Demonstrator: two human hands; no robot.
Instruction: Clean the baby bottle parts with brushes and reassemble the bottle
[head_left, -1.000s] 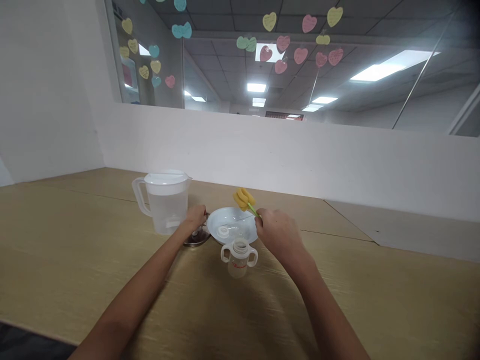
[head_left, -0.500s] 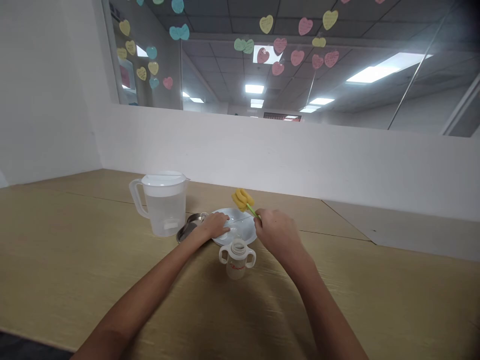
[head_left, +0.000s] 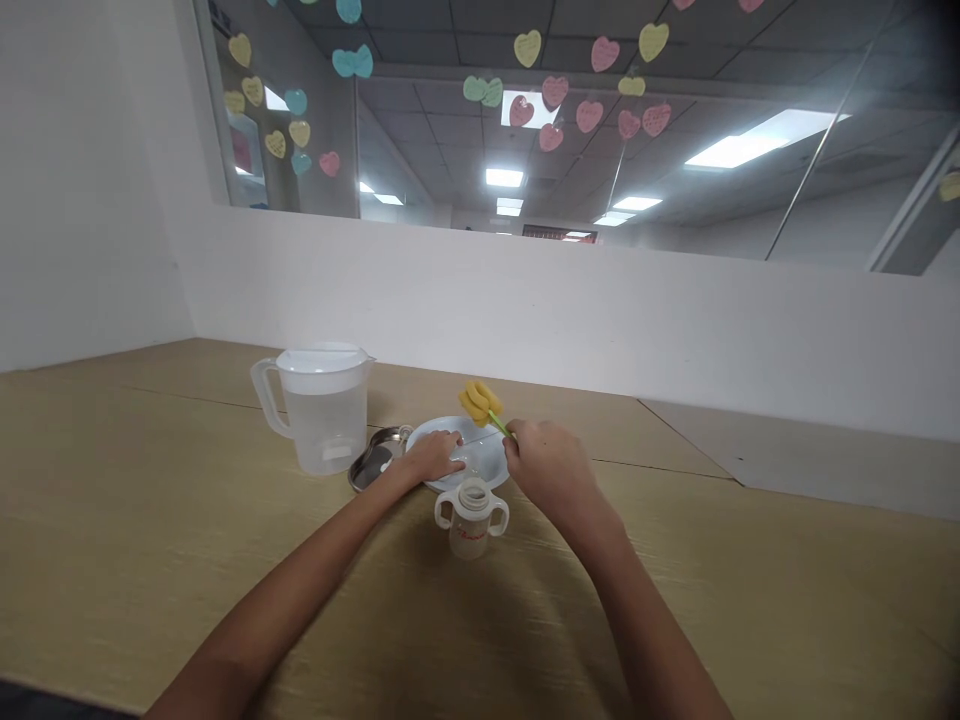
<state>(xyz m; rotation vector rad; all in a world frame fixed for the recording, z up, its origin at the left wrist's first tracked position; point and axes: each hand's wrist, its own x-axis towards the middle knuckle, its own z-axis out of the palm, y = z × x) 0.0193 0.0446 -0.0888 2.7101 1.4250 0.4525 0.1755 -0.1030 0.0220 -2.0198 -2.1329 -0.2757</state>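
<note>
Right hand [head_left: 551, 470] closed around the green handle of a sponge brush [head_left: 480, 402]; yellow sponge head points up and away, above the far rim of the bowl. Left hand [head_left: 433, 457] lies palm down with fingers stretched out over the near left part of the bowl [head_left: 491, 455]; whether it grips anything underneath cannot be told.

Bench [head_left: 150, 540]: light wood, runs to a white wall at the far side.

Jug [head_left: 321, 405]: clear plastic, white lid on, handle to the left, water inside. Stands left of the bowl, apart from it.

Bowl: white, shallow, centre of the scene, far of the bottle.

Metal dish [head_left: 373, 462]: between jug and bowl, its right edge under the left hand and the bowl rim.

Bottle [head_left: 471, 515]: small, clear, two side handles, open top, upright, just near of the bowl, between the two forearms.
</note>
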